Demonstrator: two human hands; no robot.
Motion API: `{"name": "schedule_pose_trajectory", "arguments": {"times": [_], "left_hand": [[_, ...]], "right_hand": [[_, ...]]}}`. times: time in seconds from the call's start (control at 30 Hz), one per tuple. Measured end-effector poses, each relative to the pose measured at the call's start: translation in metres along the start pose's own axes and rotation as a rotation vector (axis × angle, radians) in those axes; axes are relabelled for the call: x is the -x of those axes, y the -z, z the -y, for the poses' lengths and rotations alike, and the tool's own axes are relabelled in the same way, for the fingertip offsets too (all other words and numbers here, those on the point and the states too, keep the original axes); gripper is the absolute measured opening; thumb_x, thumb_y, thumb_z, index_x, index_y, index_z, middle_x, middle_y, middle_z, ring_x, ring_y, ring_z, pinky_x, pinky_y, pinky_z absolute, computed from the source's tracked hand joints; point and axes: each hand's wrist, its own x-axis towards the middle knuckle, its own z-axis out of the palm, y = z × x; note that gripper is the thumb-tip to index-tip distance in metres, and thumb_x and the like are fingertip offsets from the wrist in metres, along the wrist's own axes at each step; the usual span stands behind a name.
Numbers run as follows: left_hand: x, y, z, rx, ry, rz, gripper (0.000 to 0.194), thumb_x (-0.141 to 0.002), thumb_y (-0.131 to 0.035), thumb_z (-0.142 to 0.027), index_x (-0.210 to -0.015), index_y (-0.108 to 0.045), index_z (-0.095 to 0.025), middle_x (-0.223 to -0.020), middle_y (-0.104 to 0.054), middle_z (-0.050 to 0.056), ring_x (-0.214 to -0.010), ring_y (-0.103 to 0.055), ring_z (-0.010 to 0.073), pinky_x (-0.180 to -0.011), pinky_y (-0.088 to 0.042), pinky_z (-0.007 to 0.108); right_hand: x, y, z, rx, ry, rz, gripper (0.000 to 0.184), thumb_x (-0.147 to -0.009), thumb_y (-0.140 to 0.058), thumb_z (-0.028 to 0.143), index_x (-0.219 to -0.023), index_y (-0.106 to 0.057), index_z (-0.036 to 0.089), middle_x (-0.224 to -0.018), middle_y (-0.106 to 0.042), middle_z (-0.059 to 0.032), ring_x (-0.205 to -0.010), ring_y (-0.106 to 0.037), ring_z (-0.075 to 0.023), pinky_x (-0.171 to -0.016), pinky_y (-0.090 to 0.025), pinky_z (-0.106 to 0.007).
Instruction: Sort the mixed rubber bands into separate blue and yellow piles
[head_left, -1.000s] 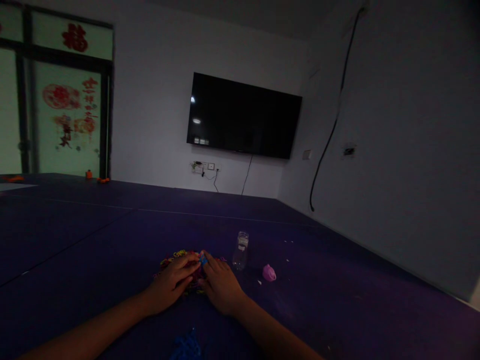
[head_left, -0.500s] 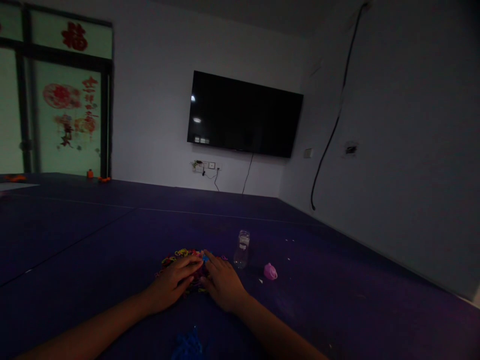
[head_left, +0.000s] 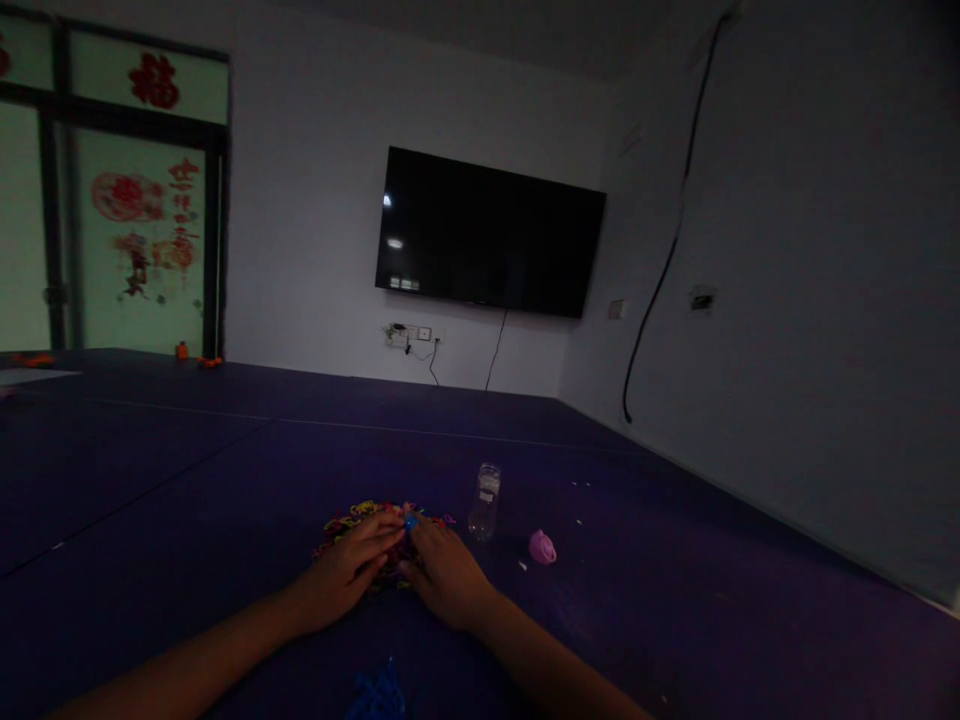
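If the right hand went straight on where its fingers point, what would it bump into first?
Probably the small blue piece right at the fingertips of the right hand, then more of the colourful pile. It's dark, so I can't tell exactly how deep things lie.

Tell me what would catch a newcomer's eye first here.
Probably the large black television, mounted on the pale far wall. Nearer, the left hand and right hand are close together over a pile of small multicoloured pieces on the purple surface. A clear bottle stands just right of them, with a pink object farther right.
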Motion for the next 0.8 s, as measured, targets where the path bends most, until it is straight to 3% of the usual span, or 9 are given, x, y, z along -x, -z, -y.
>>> {"name": "schedule_pose_trajectory", "arguments": {"times": [0.8], "left_hand": [[-0.001,0.002,0.008,-0.112,0.052,-0.101,0.044,-0.085,-0.04,-0.015,-0.127,-0.047,-0.026,-0.129,-0.051,0.005,-0.117,-0.047,0.0209,-0.098,-0.038,0.042]], "right_hand": [[0.0,0.004,0.004,-0.019,0.024,-0.073,0.04,-0.09,-0.042,0.03,-0.129,-0.038,0.02,-0.132,-0.045,-0.0091,-0.118,-0.044,-0.0214,-0.096,-0.036,-0.037]]}}
